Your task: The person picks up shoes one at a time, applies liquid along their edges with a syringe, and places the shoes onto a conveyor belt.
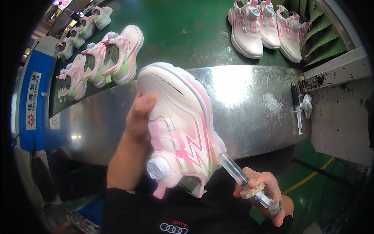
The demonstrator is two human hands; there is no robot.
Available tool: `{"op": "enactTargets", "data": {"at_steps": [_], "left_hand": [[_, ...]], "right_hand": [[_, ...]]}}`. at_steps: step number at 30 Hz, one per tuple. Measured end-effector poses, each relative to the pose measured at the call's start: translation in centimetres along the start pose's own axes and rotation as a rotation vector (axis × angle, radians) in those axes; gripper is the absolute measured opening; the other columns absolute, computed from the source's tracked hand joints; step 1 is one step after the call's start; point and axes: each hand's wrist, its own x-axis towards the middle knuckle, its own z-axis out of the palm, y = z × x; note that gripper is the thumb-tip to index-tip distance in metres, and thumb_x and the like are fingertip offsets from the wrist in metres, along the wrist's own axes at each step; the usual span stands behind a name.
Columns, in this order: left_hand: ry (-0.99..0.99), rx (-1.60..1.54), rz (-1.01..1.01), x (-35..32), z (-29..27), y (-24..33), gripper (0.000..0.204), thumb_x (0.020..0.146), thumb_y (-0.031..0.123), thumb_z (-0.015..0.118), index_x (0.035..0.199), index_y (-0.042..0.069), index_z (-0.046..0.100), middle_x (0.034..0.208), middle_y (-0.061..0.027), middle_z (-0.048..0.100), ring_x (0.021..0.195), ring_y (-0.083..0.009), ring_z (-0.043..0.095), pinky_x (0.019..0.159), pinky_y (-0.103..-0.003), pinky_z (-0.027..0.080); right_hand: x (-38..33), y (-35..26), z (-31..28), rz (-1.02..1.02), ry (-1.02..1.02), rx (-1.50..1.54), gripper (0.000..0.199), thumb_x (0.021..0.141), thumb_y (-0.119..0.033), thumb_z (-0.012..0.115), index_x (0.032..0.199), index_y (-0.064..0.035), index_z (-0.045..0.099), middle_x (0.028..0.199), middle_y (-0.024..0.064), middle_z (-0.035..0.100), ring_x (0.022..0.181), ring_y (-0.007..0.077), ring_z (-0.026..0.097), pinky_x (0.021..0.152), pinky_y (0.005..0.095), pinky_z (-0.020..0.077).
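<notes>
The fingers (145, 107) of the left hand (138, 117) are wrapped around a pink and white shoe (179, 124), grasping it at the toe side, so the shoe stands in the middle of the frame with its toe upward and its heel down. The shoe has a round dial closure (157, 169) on the front and a zigzag pink pattern on its side.

The right hand (261, 191), in the lower right of the frame, is clenched around a clear syringe (243, 179). Its tip touches the shoe near the heel edge of the sole, and the thumb end of the plunger is covered with dried glue.

Behind the shoe lies a shiny metal tabletop (241, 101). At its right edge a second syringe (298, 111) lies beside a crumpled white cloth (307, 104).

Further up, a green conveyor belt (183, 27) carries more pink shoes: a group (265, 27) in the upper right of the frame and a row (99, 58) in the upper left.
</notes>
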Motion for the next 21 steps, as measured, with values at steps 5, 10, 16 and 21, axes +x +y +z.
{"op": "enactTargets", "data": {"at_steps": [5, 10, 16, 21], "left_hand": [[0.098, -0.123, -0.001, 0.4, 1.3, -0.1, 0.05, 0.082, 0.025, 0.057, 0.12, -0.005, 0.045, 0.108, -0.0198, 0.058, 0.096, -0.0273, 0.062, 0.082, -0.037, 0.052], [-0.009, -0.255, -0.092, 0.4, 0.8, 0.2, 0.055, 0.084, 0.034, 0.055, 0.122, -0.004, 0.045, 0.11, -0.0193, 0.058, 0.099, -0.0267, 0.06, 0.087, -0.038, 0.05], [0.048, -0.262, -0.115, 1.2, 1.5, -0.1, 0.054, 0.084, 0.035, 0.056, 0.12, -0.003, 0.046, 0.109, -0.0185, 0.059, 0.099, -0.0262, 0.06, 0.086, -0.039, 0.05], [0.1, -0.257, -0.116, 1.1, 1.6, -0.3, 0.053, 0.082, 0.035, 0.058, 0.12, -0.001, 0.047, 0.109, -0.0173, 0.059, 0.098, -0.0264, 0.06, 0.086, -0.039, 0.05]], "right_hand": [[-1.2, -0.3, 0.2, 0.032, 0.011, -0.033, 0.087, 0.064, -0.061, 0.072, 0.12, -0.0008, 0.044, 0.101, 0.0171, 0.052, 0.092, 0.0226, 0.052, 0.075, 0.0278, 0.0441], [-2.0, -0.2, -0.5, 0.058, -0.082, -0.091, 0.091, 0.059, -0.06, 0.076, 0.121, -0.0006, 0.044, 0.097, 0.0098, 0.056, 0.082, 0.02, 0.047, 0.071, 0.0332, 0.0392], [-2.7, 0.1, -1.8, 0.007, -0.187, -0.123, 0.099, 0.055, -0.057, 0.08, 0.124, 0.0026, 0.041, 0.1, 0.0107, 0.051, 0.085, 0.019, 0.044, 0.077, 0.0305, 0.0401], [-3.1, 1.0, -1.9, -0.056, -0.094, -0.18, 0.088, 0.062, -0.063, 0.073, 0.119, -0.0022, 0.046, 0.094, 0.0169, 0.059, 0.083, 0.0209, 0.048, 0.072, 0.0294, 0.0341]]}}
